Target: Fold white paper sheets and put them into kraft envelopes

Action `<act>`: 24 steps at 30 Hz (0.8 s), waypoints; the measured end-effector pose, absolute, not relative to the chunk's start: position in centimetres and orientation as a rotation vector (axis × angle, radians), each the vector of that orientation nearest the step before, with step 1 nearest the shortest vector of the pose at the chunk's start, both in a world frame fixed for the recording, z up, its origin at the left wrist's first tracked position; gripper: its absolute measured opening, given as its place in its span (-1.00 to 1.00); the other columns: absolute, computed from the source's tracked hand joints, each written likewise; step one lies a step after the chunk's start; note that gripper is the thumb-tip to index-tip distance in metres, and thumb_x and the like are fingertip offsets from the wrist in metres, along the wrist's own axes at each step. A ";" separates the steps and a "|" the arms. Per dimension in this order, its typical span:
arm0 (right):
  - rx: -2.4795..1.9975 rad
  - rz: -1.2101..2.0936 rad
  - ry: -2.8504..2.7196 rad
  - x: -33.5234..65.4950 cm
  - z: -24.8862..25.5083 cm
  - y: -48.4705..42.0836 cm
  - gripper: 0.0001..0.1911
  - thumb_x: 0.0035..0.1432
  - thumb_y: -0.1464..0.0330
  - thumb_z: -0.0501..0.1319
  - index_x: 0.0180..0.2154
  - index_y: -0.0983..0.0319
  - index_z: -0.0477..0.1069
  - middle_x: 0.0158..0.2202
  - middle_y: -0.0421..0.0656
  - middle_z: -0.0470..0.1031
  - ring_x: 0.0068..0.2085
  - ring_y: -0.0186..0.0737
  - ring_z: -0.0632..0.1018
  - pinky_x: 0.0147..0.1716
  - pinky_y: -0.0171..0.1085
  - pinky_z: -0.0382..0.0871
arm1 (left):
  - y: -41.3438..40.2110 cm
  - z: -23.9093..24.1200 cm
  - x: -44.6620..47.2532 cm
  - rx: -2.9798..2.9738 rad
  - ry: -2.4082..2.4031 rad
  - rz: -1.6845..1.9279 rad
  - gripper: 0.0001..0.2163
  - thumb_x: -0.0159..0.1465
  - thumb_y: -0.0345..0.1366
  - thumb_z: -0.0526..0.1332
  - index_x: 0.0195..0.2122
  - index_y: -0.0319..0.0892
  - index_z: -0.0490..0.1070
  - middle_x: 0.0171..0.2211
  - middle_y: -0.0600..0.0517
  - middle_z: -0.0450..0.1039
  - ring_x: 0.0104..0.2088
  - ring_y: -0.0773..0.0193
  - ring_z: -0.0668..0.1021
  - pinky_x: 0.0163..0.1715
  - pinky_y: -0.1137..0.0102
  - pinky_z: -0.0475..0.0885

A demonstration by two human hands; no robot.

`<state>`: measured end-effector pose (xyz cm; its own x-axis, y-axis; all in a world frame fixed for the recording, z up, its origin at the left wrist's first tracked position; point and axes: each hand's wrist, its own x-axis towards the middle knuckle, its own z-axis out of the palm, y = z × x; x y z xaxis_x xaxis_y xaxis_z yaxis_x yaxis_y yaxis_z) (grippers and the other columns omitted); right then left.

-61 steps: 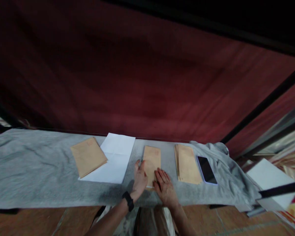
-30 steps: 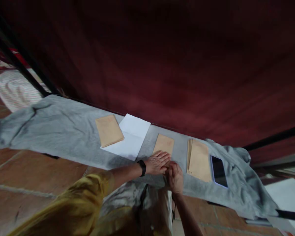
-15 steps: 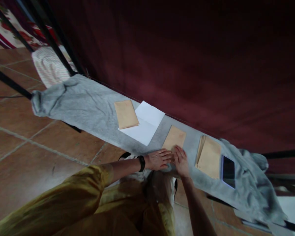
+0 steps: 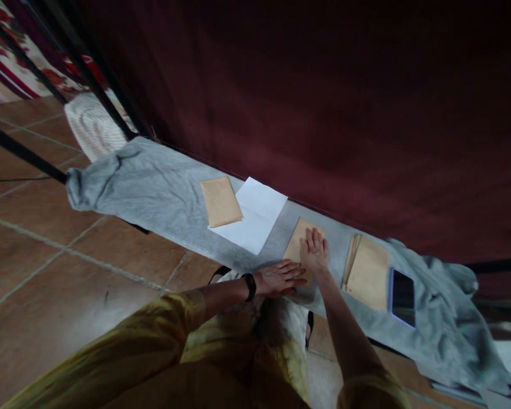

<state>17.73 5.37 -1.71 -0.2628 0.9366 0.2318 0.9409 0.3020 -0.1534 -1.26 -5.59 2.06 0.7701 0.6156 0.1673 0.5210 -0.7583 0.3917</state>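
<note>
A brown paper envelope (image 4: pixel 294 241) lies flat on the grey cloth in front of me, partly covered by my hands. My left hand (image 4: pixel 279 278), with a black band at the wrist, rests flat with fingers stretched across the envelope's near end. On the envelope's right side, my right hand (image 4: pixel 315 251) is laid flat with its fingers spread and pointing away from me. Neither hand grips anything. To the left, a small pile of brown envelopes (image 4: pixel 221 201) overlaps a creased white sheet of paper (image 4: pixel 259 216). More brown envelopes (image 4: pixel 368 274) lie to the right.
The grey cloth (image 4: pixel 162 184) covers a long narrow bench. A phone (image 4: pixel 402 297) with a purple edge lies at the right, beside bunched cloth. Behind the bench hangs a dark red curtain (image 4: pixel 323 113). Black metal bars (image 4: pixel 25 150) stand at the left above the tiled floor (image 4: pixel 34 284).
My right hand has moved away from me up the envelope and flattened, its fingers spreading. My left hand stays at the near end. The view has shifted slightly.
</note>
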 end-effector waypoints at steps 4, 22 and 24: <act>-1.745 0.010 -2.167 16.7 -1.2 5.0 -0.38 0.43 0.16 -0.18 0.39 0.29 0.03 0.42 0.12 0.02 0.41 0.08 0.09 0.30 0.24 -0.06 | -5.6 2.4 -1.2 2.626 0.885 0.386 -0.53 0.40 -0.21 0.15 0.33 0.00 0.21 0.40 -0.02 0.10 0.40 0.15 0.13 0.38 0.14 -0.03; -1.578 0.115 -2.269 17.5 0.2 -2.9 -0.51 0.45 0.28 -0.07 0.35 0.12 0.12 0.37 -0.04 0.17 0.38 -0.14 0.21 0.29 0.06 0.16 | -4.4 1.7 -1.5 2.466 1.034 0.576 -0.65 0.39 -0.38 0.07 0.16 -0.07 0.40 0.19 -0.01 0.44 0.24 0.24 0.42 0.29 0.21 0.29; -1.554 0.121 -2.274 17.5 0.2 -4.1 -0.52 0.44 0.30 -0.06 0.33 0.11 0.16 0.36 -0.06 0.21 0.36 -0.15 0.25 0.29 0.04 0.19 | -4.2 1.4 -1.6 2.426 1.082 0.612 -0.67 0.40 -0.37 0.06 0.14 -0.06 0.41 0.19 0.01 0.44 0.23 0.24 0.42 0.28 0.21 0.31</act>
<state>17.55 -4.11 0.21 -0.3144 0.9124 0.2619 0.8794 0.3839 -0.2815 -1.59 -4.18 1.40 0.6018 0.7671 0.2224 0.5857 -0.6132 0.5301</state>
